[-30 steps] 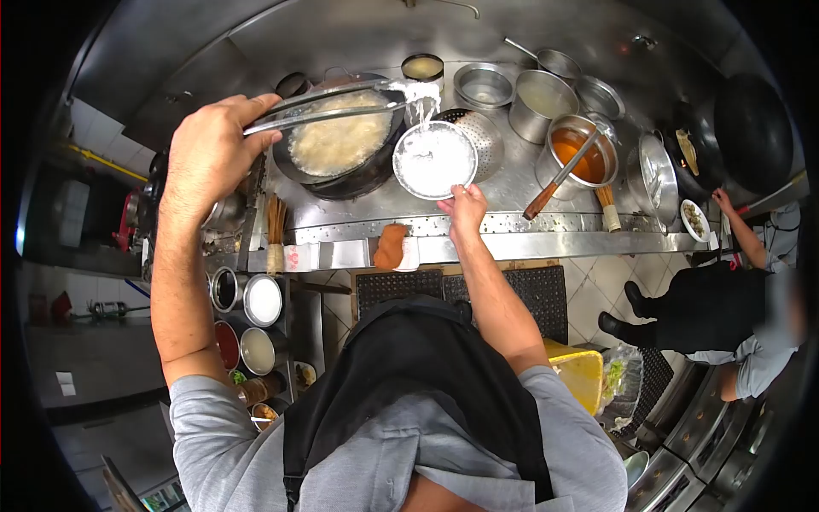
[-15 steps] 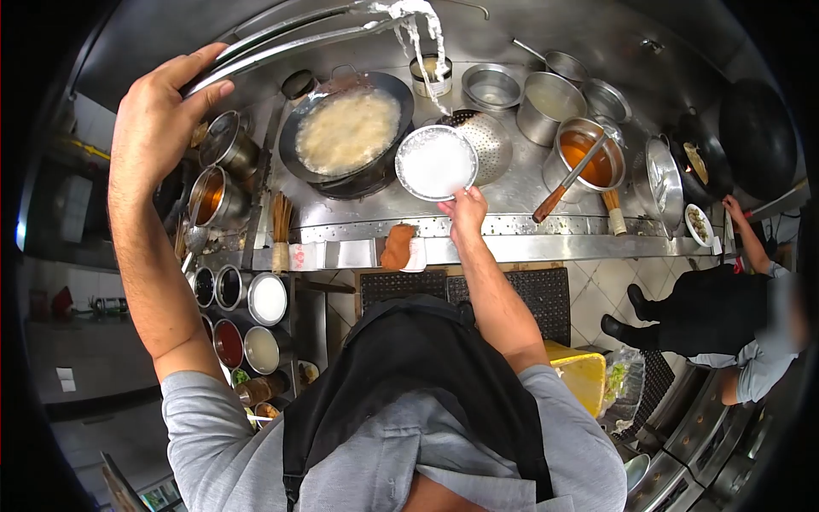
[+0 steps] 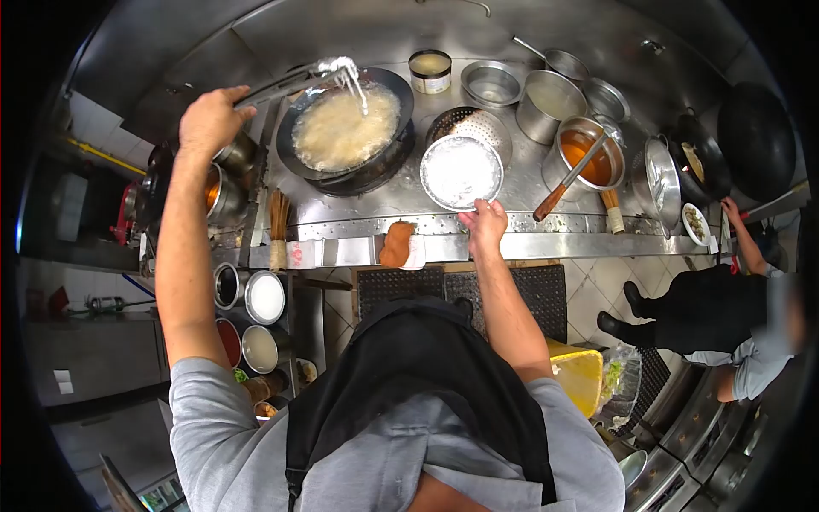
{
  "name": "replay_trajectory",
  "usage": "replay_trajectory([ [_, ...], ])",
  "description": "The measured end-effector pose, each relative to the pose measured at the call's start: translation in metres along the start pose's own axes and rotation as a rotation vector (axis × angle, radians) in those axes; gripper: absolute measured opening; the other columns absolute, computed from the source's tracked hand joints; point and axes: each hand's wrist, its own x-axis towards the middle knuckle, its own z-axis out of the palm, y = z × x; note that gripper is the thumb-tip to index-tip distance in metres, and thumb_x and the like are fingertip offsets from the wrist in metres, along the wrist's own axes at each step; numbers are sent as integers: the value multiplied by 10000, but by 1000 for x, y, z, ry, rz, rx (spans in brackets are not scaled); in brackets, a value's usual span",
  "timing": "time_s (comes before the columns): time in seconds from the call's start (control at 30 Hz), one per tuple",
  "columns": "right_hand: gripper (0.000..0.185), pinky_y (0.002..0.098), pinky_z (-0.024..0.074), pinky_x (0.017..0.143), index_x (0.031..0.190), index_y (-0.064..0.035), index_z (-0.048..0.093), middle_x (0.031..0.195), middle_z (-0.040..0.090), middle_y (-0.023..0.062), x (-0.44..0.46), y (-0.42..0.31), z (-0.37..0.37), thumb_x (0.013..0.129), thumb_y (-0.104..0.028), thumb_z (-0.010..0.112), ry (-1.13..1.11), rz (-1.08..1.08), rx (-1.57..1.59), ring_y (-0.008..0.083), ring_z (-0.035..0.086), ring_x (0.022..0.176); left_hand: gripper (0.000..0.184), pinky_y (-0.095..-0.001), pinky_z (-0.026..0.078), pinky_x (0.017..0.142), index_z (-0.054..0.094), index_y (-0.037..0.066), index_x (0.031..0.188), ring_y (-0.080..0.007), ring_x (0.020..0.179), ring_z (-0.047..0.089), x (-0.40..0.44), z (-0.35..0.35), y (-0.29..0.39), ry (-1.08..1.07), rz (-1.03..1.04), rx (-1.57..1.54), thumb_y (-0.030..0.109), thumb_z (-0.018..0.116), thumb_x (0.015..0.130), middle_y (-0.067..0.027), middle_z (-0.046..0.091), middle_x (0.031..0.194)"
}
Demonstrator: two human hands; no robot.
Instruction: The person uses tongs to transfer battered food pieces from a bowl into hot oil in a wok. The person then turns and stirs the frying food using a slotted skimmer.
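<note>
Tongs (image 3: 286,86) now lower, over the wok (image 3: 407,107) — left hand (image 3: 209,122) closed round them. Bowl (image 3: 424,181) farther from the wok — your right hand (image 3: 485,229) grips its edge.

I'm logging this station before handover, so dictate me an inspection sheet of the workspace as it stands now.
Surface: metal counter, spotted, wet-looking near its front.
Job's things: tongs above the wok, white strands hanging from their tips; pale frothy liquid in the wok; bowl of white contents.
Clutter: wooden-handled utensil across the pot of orange liquid; orange-brown item on the front ledge.
Hands: left hand grips the tongs; right hand holds the bowl's near side.
Cables: yellow line at far left; cable or pipe, cannot tell.
Surroundings: another person at right; dark mats on the floor.
</note>
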Motion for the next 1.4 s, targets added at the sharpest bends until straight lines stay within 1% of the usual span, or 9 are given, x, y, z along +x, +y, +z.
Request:
replay_trajectory([
  [0.17,36,314,594,607,920,-3,572,869,645,102,-5,-6,-6,904,-35,567,4,-12,1,195,661,680,486,-437,516,920,638,198,1283,-330,1045,661,6,90,-9,-94,-126,-4,378,700,836,-153,695,1112],
  [0.3,22,312,594,603,909,-7,567,863,643,102,-11,-13,-6,897,-25,567,14,-20,6,192,660,675,492,-447,522,895,630,212,1292,-339,1047,660,-6,96,-8,-51,-225,-80,400,684,841,-159,694,1114],
  [0.47,24,309,592,586,869,-17,558,823,626,84,-10,-16,-7,887,-13,575,9,-32,1,173,639,649,431,-418,527,842,662,187,1241,-300,992,670,-27,51,21,60,-44,-82,381,688,857,-102,704,1089],
  [0.6,90,298,585,571,806,-30,533,778,602,67,-13,-18,-2,881,-7,577,0,-61,-22,155,620,630,395,-407,532,830,687,171,1187,-298,973,672,-59,6,78,-63,192,-135,306,733,819,-82,704,1078],
  [0.77,150,292,568,558,748,-51,504,733,573,50,-13,-18,1,868,-4,579,-9,-115,-50,131,576,597,428,-391,551,814,691,156,1161,-270,957,683,-91,7,137,-189,469,-110,303,776,769,-81,709,1046],
  [0.93,168,295,564,563,727,-58,493,714,556,38,-16,-22,-2,863,-5,576,-18,-121,-44,121,556,588,407,-403,545,793,703,152,1137,-289,927,680,-93,3,163,-222,495,-84,302,773,765,-93,709,986],
  [1.13,161,302,568,568,735,-51,492,724,564,47,-16,-21,-12,871,-7,566,-5,-120,-25,133,575,605,376,-416,548,757,700,178,1135,-292,892,681,-93,-36,150,-40,448,-132,300,751,783,-75,694,935],
  [1.27,34,316,581,610,861,-29,548,821,610,68,-11,-17,-14,893,-24,557,-35,-100,-38,163,624,659,445,-403,542,731,686,152,1148,-298,851,669,-101,-44,155,101,410,-97,259,793,730,-73,664,885],
  [1.4,14,320,584,607,889,-25,542,835,612,69,-16,-23,-8,899,-30,551,-59,-90,-12,167,635,668,453,-400,545,721,681,147,1147,-284,859,670,-111,-17,162,-2,511,-78,247,802,722,-73,656,882],
])
